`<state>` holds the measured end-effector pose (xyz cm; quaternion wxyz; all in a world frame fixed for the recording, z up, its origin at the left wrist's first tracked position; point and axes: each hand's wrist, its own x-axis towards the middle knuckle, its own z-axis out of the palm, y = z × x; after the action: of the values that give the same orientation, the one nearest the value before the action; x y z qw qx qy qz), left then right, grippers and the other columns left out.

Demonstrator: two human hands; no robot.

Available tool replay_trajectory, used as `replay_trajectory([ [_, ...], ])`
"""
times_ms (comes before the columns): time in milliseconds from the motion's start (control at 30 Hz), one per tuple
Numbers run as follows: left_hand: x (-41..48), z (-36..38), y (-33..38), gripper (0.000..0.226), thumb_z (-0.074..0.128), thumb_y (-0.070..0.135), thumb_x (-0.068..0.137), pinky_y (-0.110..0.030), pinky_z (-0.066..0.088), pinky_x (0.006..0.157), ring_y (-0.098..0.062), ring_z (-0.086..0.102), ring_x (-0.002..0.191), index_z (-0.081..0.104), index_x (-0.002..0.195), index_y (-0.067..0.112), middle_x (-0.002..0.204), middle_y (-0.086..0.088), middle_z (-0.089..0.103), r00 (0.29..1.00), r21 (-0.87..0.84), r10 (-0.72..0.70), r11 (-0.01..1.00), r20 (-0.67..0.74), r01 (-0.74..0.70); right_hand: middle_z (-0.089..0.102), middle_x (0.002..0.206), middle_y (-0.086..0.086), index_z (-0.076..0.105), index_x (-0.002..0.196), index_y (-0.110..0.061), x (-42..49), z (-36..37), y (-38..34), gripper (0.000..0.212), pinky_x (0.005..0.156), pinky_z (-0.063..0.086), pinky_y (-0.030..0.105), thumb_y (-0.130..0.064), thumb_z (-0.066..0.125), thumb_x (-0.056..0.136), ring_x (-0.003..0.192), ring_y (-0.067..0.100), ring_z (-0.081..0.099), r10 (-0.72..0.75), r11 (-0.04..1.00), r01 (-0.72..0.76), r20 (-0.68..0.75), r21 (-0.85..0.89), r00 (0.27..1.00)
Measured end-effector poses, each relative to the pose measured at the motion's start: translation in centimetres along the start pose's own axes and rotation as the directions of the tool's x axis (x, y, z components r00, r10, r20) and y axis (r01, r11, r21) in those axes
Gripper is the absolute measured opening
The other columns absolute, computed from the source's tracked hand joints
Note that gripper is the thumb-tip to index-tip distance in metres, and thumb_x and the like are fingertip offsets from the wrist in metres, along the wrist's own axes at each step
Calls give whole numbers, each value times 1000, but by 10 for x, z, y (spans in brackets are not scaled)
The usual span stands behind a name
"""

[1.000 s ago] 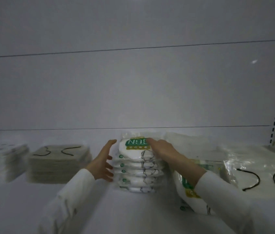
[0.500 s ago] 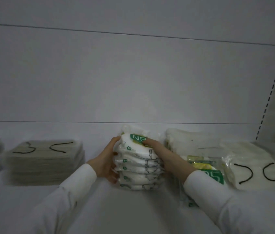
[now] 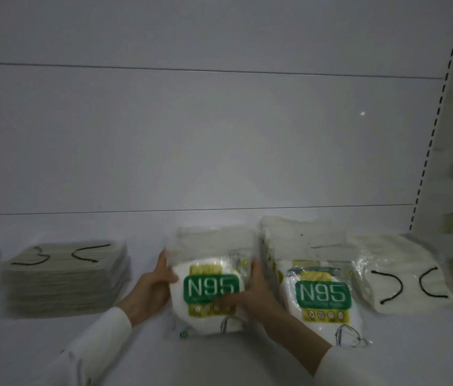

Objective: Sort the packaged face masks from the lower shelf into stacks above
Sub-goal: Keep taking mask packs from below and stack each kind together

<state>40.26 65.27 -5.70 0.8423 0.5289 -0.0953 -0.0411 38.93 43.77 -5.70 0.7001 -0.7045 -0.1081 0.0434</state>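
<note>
1. At the middle of the white shelf, the N95 pack is tilted up, its green label facing the camera.
2. The left grip grasps the left edge of this pack, with the thumb on the front.
3. The right grip grasps the right edge, with the thumb across the lower front.
4. Just beside it on the right lies a second N95 pack, then a white mask stack with black loops.
5. Well apart on the left sits a beige mask stack.
</note>
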Motion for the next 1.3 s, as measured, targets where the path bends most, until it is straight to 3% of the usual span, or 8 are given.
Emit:
replay_trajectory([
  [100, -8, -1, -10, 138, 95, 28, 22, -40, 56, 78, -32, 62, 101, 29, 143, 32, 131, -11, 54, 999, 12, -19, 1000, 29, 19, 51, 135, 3, 24, 142, -25, 1, -4, 9, 125, 83, 57, 38, -18, 93, 38, 114, 24, 58, 50, 998, -52, 56, 24, 997],
  [400, -6, 23, -28, 131, 93, 40, 25, -40, 56, 60, -36, 69, 84, 35, 140, 19, 115, -25, 61, 990, 64, -81, 994, -111, 88, 70, 108, 17, 43, 132, -16, 4, 3, 22, 94, 74, 56, 55, -16, 89, 50, 90, 38, 70, 126, 925, -126, 22, 358, 992],
  [533, -1, 39, -35, 120, 88, 33, 31, -40, 55, 56, -36, 70, 78, 38, 139, 16, 111, -25, 62, 984, 32, -86, 995, -154, 92, 65, 113, 24, 44, 135, -12, 6, -1, 22, 105, 82, 50, 65, -39, 91, 45, 95, 44, 66, 118, 886, -91, -30, 455, 993],
  [667, 2, 42, -41, 125, 91, 39, 26, -41, 57, 60, -37, 67, 90, 37, 138, 22, 118, -23, 61, 985, 51, -43, 997, -167, 53, 68, 111, 20, 56, 125, -11, 9, -8, 28, 82, 84, 52, 61, -50, 77, 56, 96, 40, 67, 52, 895, 1, -107, 447, 993],
  [867, -1, 34, -41, 129, 89, 53, 25, -41, 57, 66, -35, 67, 95, 36, 139, 25, 122, -20, 60, 987, 90, -4, 996, -159, 19, 67, 118, 3, 50, 133, -25, 10, -8, 26, 84, 90, 53, 51, -40, 73, 54, 103, 26, 67, -51, 887, 131, -188, 442, 981],
  [1033, -4, 41, -43, 129, 91, 47, 23, -37, 56, 61, -31, 69, 88, 38, 138, 23, 121, -22, 60, 986, 62, -12, 998, -169, 23, 66, 116, 11, 48, 132, -20, 7, -8, 26, 55, 69, 58, 39, -13, 65, 80, 93, 28, 69, -15, 906, 77, -152, 415, 988],
  [1233, 1, 33, -47, 83, 72, 43, 66, -43, 56, 70, -36, 64, 103, 38, 140, 28, 122, -17, 62, 980, 19, -93, 995, -176, 98, 68, 111, 13, 55, 126, -25, 12, -6, 25, 52, 81, 55, 56, -26, 68, 75, 93, 34, 69, 100, 897, -35, -124, 440, 987],
  [1300, 3, 31, -50, 74, 72, 41, 71, -48, 55, 76, -37, 64, 104, 41, 138, 29, 119, -17, 64, 978, -8, -123, 992, -169, 123, 69, 107, 12, 54, 123, -23, 12, -7, 23, 37, 75, 58, 48, -17, 61, 87, 88, 32, 70, 114, 896, -57, -105, 441, 988],
])
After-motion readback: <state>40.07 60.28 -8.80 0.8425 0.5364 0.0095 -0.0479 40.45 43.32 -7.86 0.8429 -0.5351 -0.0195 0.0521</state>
